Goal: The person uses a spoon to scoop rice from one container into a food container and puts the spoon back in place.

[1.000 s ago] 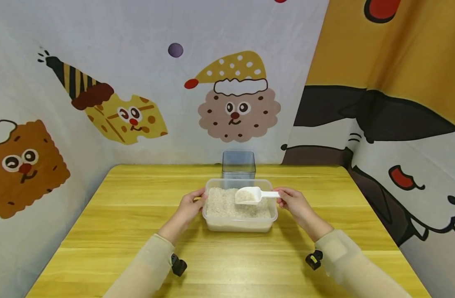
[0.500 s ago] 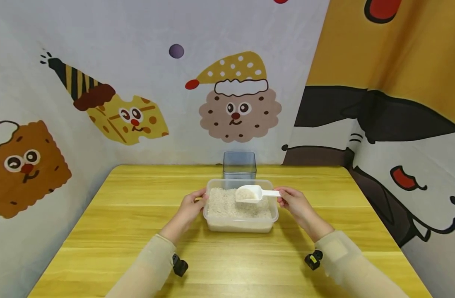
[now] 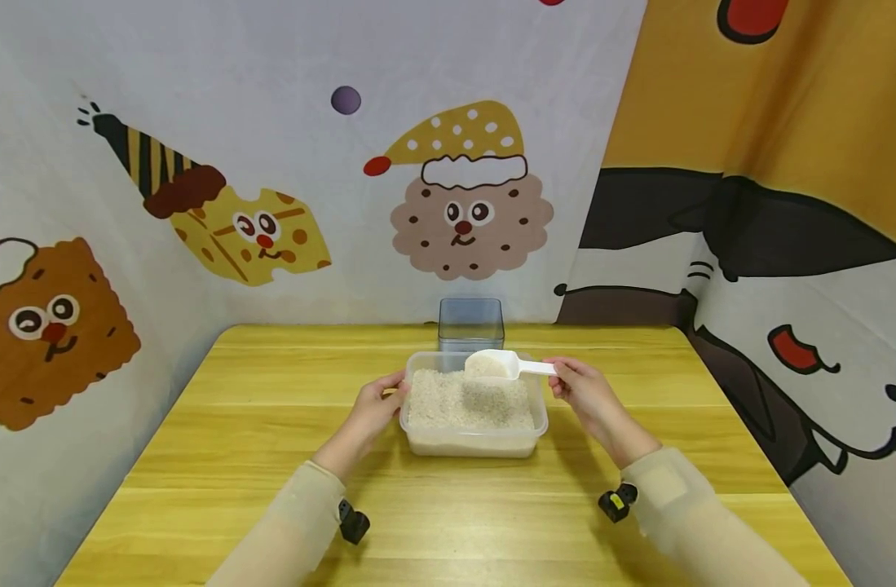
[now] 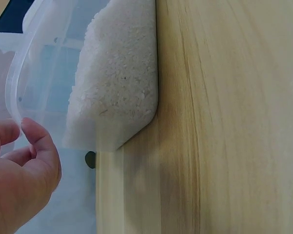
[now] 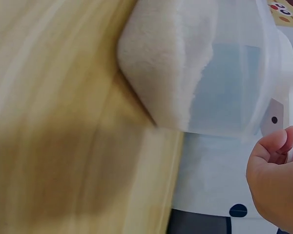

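Observation:
A clear plastic container (image 3: 471, 447) holding white rice (image 3: 448, 403) stands on the table. My left hand (image 3: 374, 403) pinches its left rim between thumb and fingers, which the left wrist view shows close up beside the container wall (image 4: 44, 92). With my right hand (image 3: 585, 393) I hold a white scoop (image 3: 530, 368) by its handle. Rice lies in the scoop's bowl, which hovers level above the back part of the container. In the right wrist view, the thumb and fingers of my right hand (image 5: 276, 175) close on the handle, and the container wall partly hides the scoop.
Directly behind the rice container is a square bluish transparent box (image 3: 470, 319), near the back edge of the wooden table (image 3: 286, 359). A cartoon-printed cloth (image 3: 286, 65) hangs behind and at both sides of the table.
My right hand has raised the scoop of rice a little and moved it back toward the bluish box. The left hand stays at the container's rim.

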Demonstrator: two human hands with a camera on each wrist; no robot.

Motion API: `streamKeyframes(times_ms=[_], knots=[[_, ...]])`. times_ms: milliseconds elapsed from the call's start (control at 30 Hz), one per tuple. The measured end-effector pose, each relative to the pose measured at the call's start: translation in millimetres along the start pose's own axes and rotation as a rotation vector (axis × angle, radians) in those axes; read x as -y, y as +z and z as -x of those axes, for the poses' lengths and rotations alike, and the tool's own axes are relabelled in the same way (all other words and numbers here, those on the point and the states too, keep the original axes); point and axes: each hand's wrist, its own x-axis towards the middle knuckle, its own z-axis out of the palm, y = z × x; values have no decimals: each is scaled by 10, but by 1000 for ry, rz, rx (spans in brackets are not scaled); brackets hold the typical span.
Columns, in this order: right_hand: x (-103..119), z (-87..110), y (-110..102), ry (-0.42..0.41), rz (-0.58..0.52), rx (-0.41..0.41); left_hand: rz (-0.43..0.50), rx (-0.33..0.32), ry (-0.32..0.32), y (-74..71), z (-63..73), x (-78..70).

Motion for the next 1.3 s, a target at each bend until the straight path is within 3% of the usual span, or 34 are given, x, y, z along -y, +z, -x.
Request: streamKeyframes(times_ms=[567, 1300], knots=[[486, -137, -7, -68, -104, -18, 4, 4, -2, -2, 6, -34], [631, -425, 19, -86, 30, -146, 5, 10, -11, -2, 23, -24]])
